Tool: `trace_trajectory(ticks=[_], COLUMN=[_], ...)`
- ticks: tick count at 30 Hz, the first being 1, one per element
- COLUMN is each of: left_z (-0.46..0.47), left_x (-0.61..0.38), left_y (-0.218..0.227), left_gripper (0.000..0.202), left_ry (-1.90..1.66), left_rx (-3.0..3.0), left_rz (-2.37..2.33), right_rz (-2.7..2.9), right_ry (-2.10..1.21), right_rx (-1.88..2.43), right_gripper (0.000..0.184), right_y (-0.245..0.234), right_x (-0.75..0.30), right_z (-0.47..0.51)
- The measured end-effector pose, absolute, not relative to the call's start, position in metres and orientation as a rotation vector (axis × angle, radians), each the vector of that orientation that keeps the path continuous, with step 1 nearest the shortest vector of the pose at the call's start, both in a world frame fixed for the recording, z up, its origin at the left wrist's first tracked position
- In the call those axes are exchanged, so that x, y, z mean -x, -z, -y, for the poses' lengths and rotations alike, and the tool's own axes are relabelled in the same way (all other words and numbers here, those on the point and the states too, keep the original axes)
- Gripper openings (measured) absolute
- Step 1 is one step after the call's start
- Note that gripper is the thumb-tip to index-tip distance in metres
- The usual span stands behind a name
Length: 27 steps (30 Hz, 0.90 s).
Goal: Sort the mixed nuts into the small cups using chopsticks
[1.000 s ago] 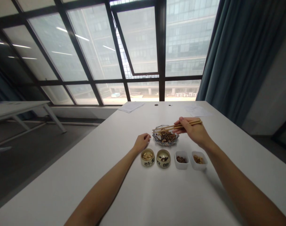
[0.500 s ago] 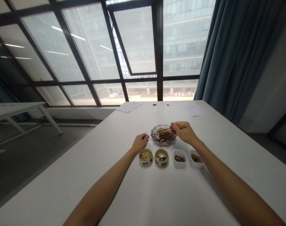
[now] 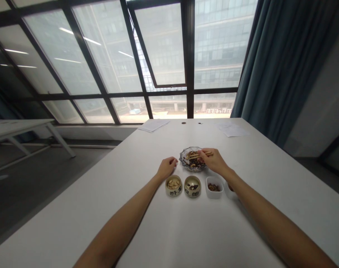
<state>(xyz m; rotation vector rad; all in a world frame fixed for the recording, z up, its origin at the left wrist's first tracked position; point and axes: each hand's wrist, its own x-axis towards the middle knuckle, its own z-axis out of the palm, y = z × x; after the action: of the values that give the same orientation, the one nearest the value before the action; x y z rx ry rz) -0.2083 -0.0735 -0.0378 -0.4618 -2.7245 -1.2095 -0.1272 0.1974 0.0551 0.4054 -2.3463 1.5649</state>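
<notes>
My right hand (image 3: 212,160) grips a pair of wooden chopsticks (image 3: 196,156), their tips over the left part of a scalloped glass bowl (image 3: 183,164). A dark and brown mix of small dry pieces (image 3: 194,163) fills that bowl. Just left of it my left hand (image 3: 167,166) rests on the table with curled fingers and nothing visible in them. Nearer me stand a beige ceramic bowl (image 3: 174,193) of pale pieces and another beige bowl (image 3: 192,193) with a few dark seeds. A white square tub (image 3: 214,194) holds brown pieces. My right forearm partly covers a second white tub (image 3: 231,193).
All this stands on a long white table (image 3: 169,230). Paper sheets (image 3: 154,125) lie at its far left, more paper (image 3: 233,129) at the far right. Behind are windows, with a blue curtain (image 3: 272,74) on the right. Another white table (image 3: 19,128) stands left.
My right hand with the chopsticks has moved left and slightly lower over the glass bowl. My right forearm now covers more of the rightmost tub. The left hand stays put.
</notes>
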Motion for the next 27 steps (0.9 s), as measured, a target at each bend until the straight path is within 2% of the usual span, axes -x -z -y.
trace_trajectory(ticks=[17,27], left_z=[0.073,0.073], left_x=[0.207,0.208], left_y=[0.036,0.037], left_gripper=[0.032,0.034], left_ry=[1.241,1.219], left_rx=[0.488,0.503], left_rz=[2.709,2.714], right_rz=[2.349,2.23], right_ry=[-1.616,-1.641], right_rx=[-0.375,-0.402], right_gripper=[0.044,0.046], right_y=[-0.045,-0.098], right_x=[0.133,0.107], right_z=[-0.196,-0.216])
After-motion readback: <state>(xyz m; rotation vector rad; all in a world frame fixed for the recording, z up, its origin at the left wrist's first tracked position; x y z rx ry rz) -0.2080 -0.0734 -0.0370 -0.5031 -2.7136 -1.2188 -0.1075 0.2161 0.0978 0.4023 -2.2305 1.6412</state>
